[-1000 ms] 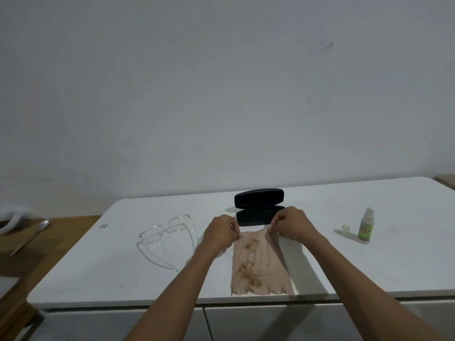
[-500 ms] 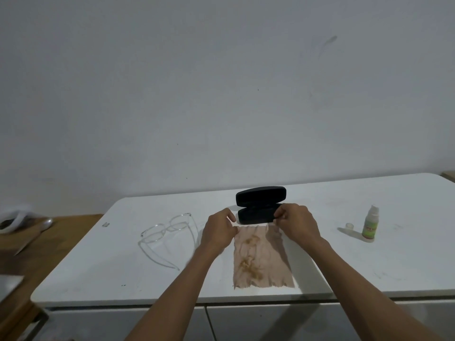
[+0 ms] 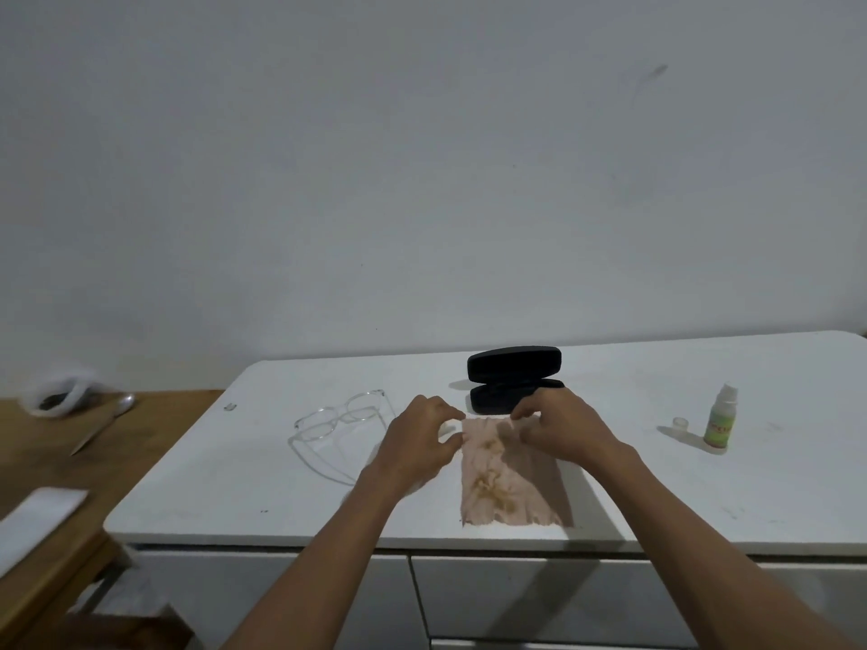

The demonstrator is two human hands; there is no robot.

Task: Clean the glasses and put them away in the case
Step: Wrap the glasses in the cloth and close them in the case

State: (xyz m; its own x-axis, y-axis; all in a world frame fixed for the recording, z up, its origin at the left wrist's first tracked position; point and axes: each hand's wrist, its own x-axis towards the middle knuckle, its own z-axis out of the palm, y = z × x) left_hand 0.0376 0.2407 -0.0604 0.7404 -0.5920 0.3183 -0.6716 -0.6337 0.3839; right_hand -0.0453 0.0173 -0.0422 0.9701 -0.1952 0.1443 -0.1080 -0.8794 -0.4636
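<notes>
A pinkish-beige cleaning cloth [image 3: 511, 480] with brownish marks lies flat on the white table [image 3: 703, 499], reaching from the case to the front edge. My left hand [image 3: 420, 438] hovers at the cloth's far left corner, fingers spread and off it. Over the far right corner, my right hand [image 3: 563, 429] has its fingers loosely curled and apart. The black glasses case [image 3: 513, 365] stands open just behind my hands. Clear-framed glasses [image 3: 338, 424] lie left of my left hand, arms unfolded.
A small green-labelled spray bottle [image 3: 720, 419] stands at the right with its cap [image 3: 680, 423] beside it. A lower wooden table [image 3: 56, 462] at the left holds a knife [image 3: 101, 426] and white objects. Drawer fronts [image 3: 516, 598] run under the table edge.
Both hands pinched the cloth's far corners and drew it flat toward the case; now the fingers have loosened and the cloth lies on the table.
</notes>
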